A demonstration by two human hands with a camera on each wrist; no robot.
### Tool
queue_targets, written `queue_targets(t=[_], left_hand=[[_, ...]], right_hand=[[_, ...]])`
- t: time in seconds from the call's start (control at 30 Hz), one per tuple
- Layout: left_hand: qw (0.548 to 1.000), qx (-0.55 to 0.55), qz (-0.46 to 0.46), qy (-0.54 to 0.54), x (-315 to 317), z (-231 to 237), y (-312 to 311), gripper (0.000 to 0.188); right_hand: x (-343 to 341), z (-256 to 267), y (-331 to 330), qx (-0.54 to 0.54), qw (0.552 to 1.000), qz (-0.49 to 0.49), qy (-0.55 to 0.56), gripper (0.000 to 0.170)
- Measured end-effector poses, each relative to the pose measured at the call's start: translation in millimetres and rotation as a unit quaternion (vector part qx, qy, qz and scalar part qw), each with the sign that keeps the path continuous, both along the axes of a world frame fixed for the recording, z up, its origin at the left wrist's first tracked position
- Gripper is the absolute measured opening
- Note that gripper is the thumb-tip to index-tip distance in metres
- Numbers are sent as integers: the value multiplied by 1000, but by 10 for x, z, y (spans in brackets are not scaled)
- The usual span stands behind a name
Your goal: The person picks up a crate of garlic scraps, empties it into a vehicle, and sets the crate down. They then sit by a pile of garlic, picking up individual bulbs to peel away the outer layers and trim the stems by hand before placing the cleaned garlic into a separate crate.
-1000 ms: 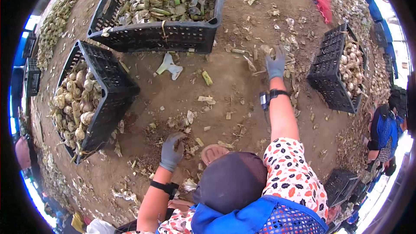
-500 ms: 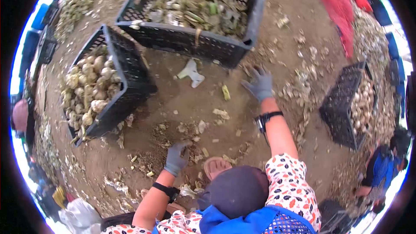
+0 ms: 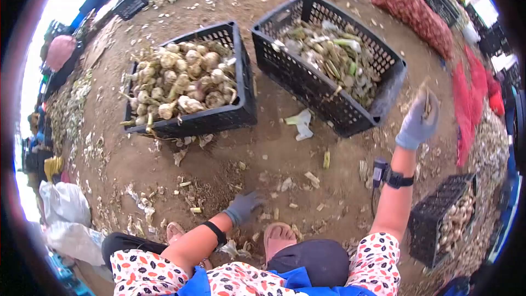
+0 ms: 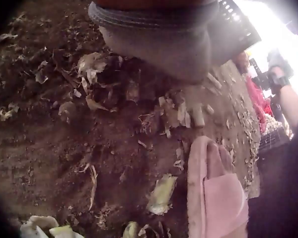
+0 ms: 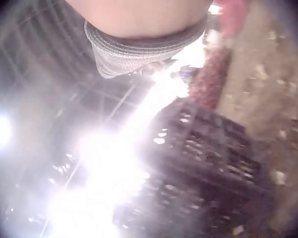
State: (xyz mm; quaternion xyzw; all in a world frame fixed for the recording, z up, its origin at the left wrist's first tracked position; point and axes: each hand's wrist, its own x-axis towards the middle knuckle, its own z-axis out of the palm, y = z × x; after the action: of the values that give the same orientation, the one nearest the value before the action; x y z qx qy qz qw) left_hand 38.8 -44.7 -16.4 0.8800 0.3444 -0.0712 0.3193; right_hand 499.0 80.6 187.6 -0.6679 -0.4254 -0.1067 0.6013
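In the head view my gloved right hand [image 3: 419, 121] is beside the right end of the crate of trimmings [image 3: 323, 85]. Its fingers curl round a small bunch of dry, brownish garlic scraps [image 3: 428, 104]. My gloved left hand [image 3: 245, 208], slightly blurred, hovers low over the littered soil in front of my sandalled foot [image 3: 278, 235], its fingers extended and holding nothing. Green stalk pieces and papery skins fill the crate of trimmings. The wrist views show only the gloves' cuffs and heels, with the fingers hidden.
To the left stands a black crate [image 3: 192, 123] heaped with garlic bulbs. Another garlic crate [image 3: 422, 230] is by my right forearm. A red net [image 3: 466, 109] and a full mesh sack [image 3: 411, 11] lie at the right. Stalk pieces [image 3: 327, 159] litter the soil.
My view has turned, so the crates appear shifted. My right hand, spread near the ground half a second ago, has come up beside the trimmings crate with scraps in it. My left hand's fingers have straightened.
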Motion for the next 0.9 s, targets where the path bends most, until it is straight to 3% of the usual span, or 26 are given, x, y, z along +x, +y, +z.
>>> queue_targets(t=[0.03, 0.1, 0.13, 0.2, 0.23, 0.27, 0.3, 0.37, 0.43, 0.5, 0.53, 0.6, 0.67, 0.7, 0.73, 0.77, 0.8, 0.83, 0.9], left_hand=[[1000, -4, -1, 1, 1, 15, -11, 44], [999, -31, 22, -27, -7, 58, 5, 45], [999, -52, 8, 2, 0, 115, 32, 44], [997, -76, 4, 27, -1, 214, 67, 44], [998, -55, -6, 4, -4, 255, 78, 47], [999, -34, -18, -18, -6, 268, 69, 49], [999, -37, -14, -19, -20, 180, 43, 49], [998, -50, 0, -37, -77, -70, -5, 58], [998, -54, 2, -24, -51, 108, 9, 56], [999, -50, -8, -14, -20, 180, 65, 55], [999, -38, -15, -30, -25, 172, 65, 52], [998, -28, -22, -46, -56, 115, 74, 49], [995, -6, -39, -92, -96, -20, 37, 49], [995, -11, -36, -93, -75, 4, 32, 49], [997, -54, -22, -44, -37, 60, 72, 47], [995, -96, -9, 4, -23, 98, 75, 45], [995, -97, -9, 3, -31, 91, 51, 45], [995, -96, -9, -15, -40, 59, 70, 47], [995, -92, -1, -37, -64, -30, 119, 48]], right_hand=[[29, 16, 218, 9, 1000, 11, -2, 35], [123, 3, 705, -91, 960, -50, -260, 37], [-161, 162, 717, -53, 948, -40, -312, 39], [-759, 301, 586, -46, 933, 78, -347, 43], [-1045, 261, 579, -3, 935, 216, -282, 32], [-1266, -18, 509, -80, 933, 261, -236, 31], [-1492, -354, 421, -184, 924, 327, -77, 25], [-1632, -1035, 430, -329, 868, 336, -160, 34], [-1669, -1559, 408, -519, 783, 261, -223, 43], [-1668, -1780, 327, -515, 773, 229, -291, 33], [-1618, -1767, 331, -516, 775, 222, -290, 33], [-1586, -1636, 330, -387, 825, 332, -245, 21], [-1679, -689, 392, -76, 910, 319, -255, 13], [-1574, -361, 455, -69, 923, 270, -263, 11], [-1431, -123, 498, -129, 933, 197, -272, 17], [-1314, 145, 601, -86, 936, 109, -325, 34], [-1134, 180, 660, -166, 937, 56, -303, 54], [-947, 182, 650, -233, 934, 73, -261, 62], [-694, 90, 518, -421, 861, 198, -205, 63]])
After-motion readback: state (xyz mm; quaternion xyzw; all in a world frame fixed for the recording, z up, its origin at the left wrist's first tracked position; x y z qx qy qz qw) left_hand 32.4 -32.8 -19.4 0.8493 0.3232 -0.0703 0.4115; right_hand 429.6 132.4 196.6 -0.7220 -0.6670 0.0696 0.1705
